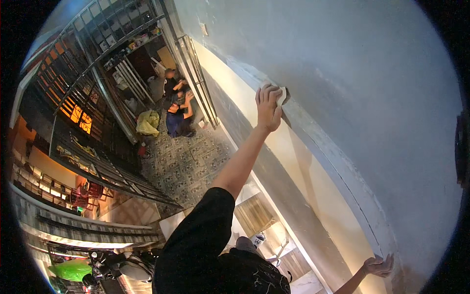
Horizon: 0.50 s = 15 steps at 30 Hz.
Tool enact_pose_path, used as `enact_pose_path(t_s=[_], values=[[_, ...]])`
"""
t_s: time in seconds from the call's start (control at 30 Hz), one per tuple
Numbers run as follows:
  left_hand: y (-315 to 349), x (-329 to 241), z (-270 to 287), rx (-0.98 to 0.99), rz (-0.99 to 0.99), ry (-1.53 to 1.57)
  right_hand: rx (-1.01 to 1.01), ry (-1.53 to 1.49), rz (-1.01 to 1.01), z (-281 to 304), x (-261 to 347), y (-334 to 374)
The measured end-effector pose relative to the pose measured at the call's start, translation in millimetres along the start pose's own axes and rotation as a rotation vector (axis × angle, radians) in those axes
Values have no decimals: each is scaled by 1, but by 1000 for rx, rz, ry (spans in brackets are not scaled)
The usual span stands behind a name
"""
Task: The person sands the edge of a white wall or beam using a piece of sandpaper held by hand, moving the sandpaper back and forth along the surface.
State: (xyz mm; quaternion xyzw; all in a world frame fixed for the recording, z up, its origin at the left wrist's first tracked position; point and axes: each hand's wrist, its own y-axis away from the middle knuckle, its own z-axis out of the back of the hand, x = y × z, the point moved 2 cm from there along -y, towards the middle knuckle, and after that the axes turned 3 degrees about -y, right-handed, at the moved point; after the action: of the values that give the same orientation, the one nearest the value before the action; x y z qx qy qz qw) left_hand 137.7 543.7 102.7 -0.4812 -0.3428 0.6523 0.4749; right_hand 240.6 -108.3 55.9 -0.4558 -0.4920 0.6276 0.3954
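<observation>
My left hand (269, 109) reaches far up along the wall, its fingers pressed over a pale, curled piece of sandpaper (282, 96) against a raised band (323, 143). The sandpaper's cream edge stands out beside the fingers; the rest is hidden beneath them. At the lower right my right hand (379, 266) rests near the far end of the same band, fingers stretched out and nothing visible in it. Grey, patchy plaster (377, 88) covers the wall on one side of the band. A cream stripe (298, 152) runs along its other side.
Two people (178, 115) crouch by a metal gate post on the patterned tile floor (186, 164). A yellowish bag (148, 122) lies near them. Dark metal bars (93, 73) line the left. A motorcycle (122, 267) stands at the lower left. Below me are wood-look tiles (254, 214).
</observation>
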Motion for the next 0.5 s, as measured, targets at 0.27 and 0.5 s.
enact_pose_path(t_s=[0.27,0.5], values=[[68,-126,-34,110,-31,115,-8,-49,-17,-5,-5,0],[97,-234,-40,128,-92,299,6,-10,62,-3,-2,0]])
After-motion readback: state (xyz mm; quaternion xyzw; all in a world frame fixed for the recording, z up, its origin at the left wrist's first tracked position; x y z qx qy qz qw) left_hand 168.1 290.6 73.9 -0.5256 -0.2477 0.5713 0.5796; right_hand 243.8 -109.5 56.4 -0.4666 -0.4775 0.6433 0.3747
